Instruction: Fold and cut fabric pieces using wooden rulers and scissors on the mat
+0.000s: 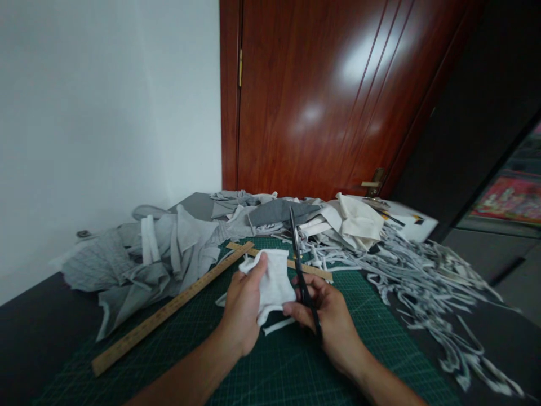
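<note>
My left hand [247,307] is closed on a small white piece of fabric [276,276], thumb on top, held up over the green cutting mat [329,366]. Black scissors [299,265] are in my right hand [325,313], blades pointing up and away, looking closed. The thumb and a finger of that hand also meet the fabric's lower right corner. Below the fabric, a thin white strip [279,326] lies on the mat.
A long wooden ruler [169,313] lies diagonally on the left, its far end by a second ruler [313,270]. Grey fabric [122,256] is heaped at left. Cut strips [439,287] pile up on the right. More cloth pieces [359,220] lie at the back, before a wooden door [304,101].
</note>
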`<state>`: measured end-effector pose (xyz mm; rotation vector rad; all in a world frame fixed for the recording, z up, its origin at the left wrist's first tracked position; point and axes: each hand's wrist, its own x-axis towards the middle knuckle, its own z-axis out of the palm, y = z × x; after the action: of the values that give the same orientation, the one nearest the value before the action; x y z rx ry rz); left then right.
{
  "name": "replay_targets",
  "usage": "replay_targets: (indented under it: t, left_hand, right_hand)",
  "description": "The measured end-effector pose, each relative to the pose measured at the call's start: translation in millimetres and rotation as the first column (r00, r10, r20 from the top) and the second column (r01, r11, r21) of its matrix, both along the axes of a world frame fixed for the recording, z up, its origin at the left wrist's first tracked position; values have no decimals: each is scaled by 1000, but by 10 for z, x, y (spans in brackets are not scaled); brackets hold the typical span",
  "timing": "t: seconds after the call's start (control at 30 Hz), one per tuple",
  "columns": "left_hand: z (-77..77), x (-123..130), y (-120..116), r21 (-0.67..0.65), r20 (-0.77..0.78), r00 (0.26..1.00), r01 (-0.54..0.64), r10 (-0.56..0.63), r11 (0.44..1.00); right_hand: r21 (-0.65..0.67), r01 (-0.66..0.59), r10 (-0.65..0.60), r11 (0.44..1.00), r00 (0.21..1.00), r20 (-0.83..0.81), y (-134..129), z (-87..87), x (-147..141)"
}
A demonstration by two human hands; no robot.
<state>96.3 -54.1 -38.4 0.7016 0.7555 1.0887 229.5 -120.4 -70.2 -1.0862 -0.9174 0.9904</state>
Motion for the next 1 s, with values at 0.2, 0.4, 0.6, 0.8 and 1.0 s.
replay_targets:
  t: [0.2,0.4,0.6,0.8,1.0]
  left_hand:
    - [-17,-59,-18,221,-145,982,152,-122,963]
    - [-122,-26,40,405,-252,967,80,27,911]
    - [-145,6,104,557,-296,937,11,186,830]
    - [-79,-31,107,665,-349,890,13,295,747]
    - [20,-86,232,753,-316,856,-36,409,658]
  right_hand:
    - [52,47,-48,998,999,19,-19,51,17]
    - [81,79,-81,994,996,28,-37,76,19]
    - [66,59,-59,996,998,-7,-26,12,-50]
    - [113,11,-15,994,999,32,-47,-35,-70]
    - [119,29,-45,992,990,137,-76,-60,-30]
